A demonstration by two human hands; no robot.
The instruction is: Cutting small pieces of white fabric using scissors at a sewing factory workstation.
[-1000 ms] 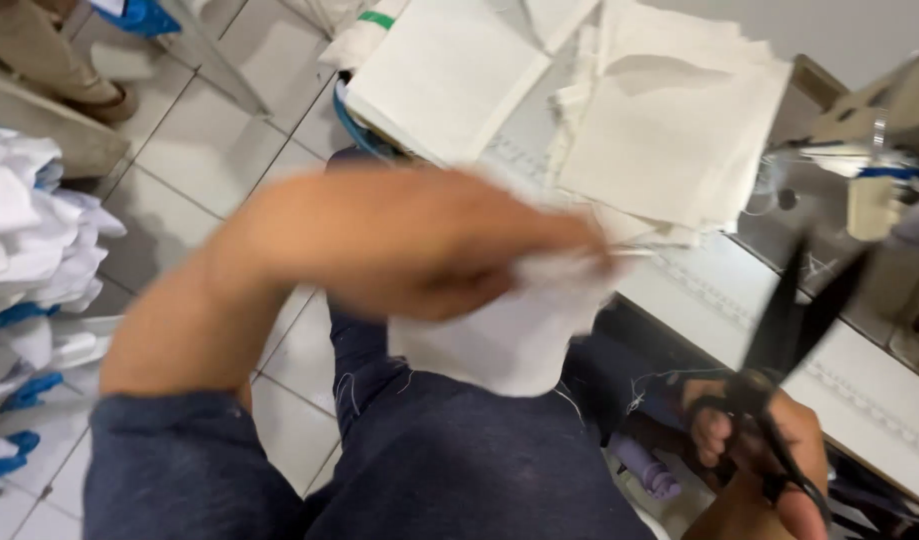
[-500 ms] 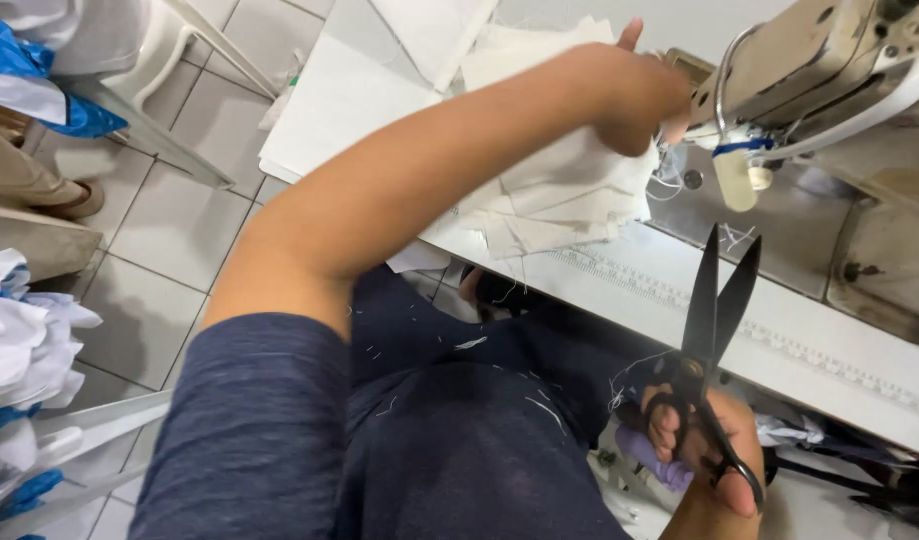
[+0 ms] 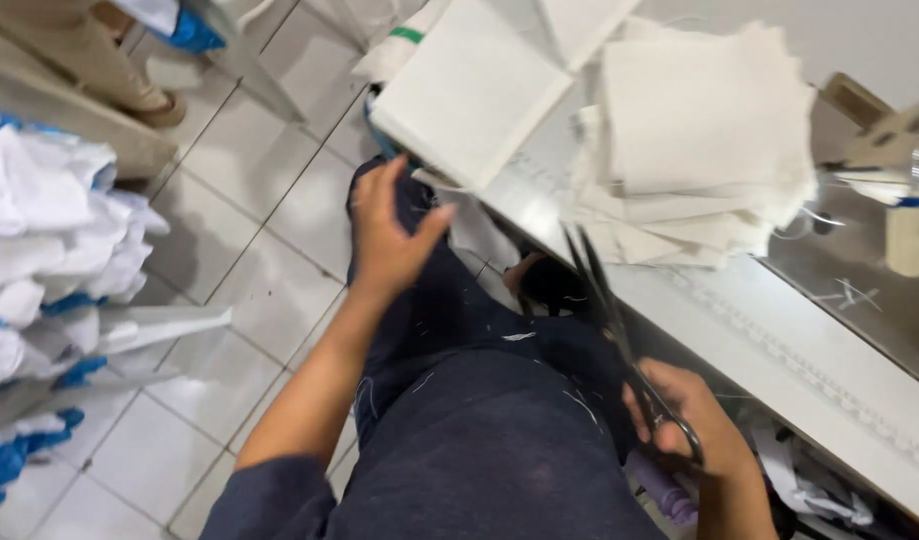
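Note:
My right hand [image 3: 691, 425] grips the handles of a pair of black scissors [image 3: 611, 315], whose blades point up toward the edge of the white sewing table [image 3: 779, 340]. A thick stack of white fabric squares [image 3: 694, 150] lies on that table, just beyond the blade tips. My left hand [image 3: 389, 230] hovers open above my lap with fingers spread, holding nothing, close to the table's near corner. My legs in dark blue trousers [image 3: 479, 420] fill the lower middle.
A larger flat white fabric piece [image 3: 469, 90] lies at the table's left end. Part of a sewing machine [image 3: 894, 150] shows at the right edge. Piles of white and blue cloth [image 3: 49, 250] sit on the left over the tiled floor [image 3: 269, 260]. Another person's foot [image 3: 149, 100] is top left.
My left hand has pulled back from the fabric stack on the table down to above my lap, empty now. The scissors in my right hand have tilted leftward.

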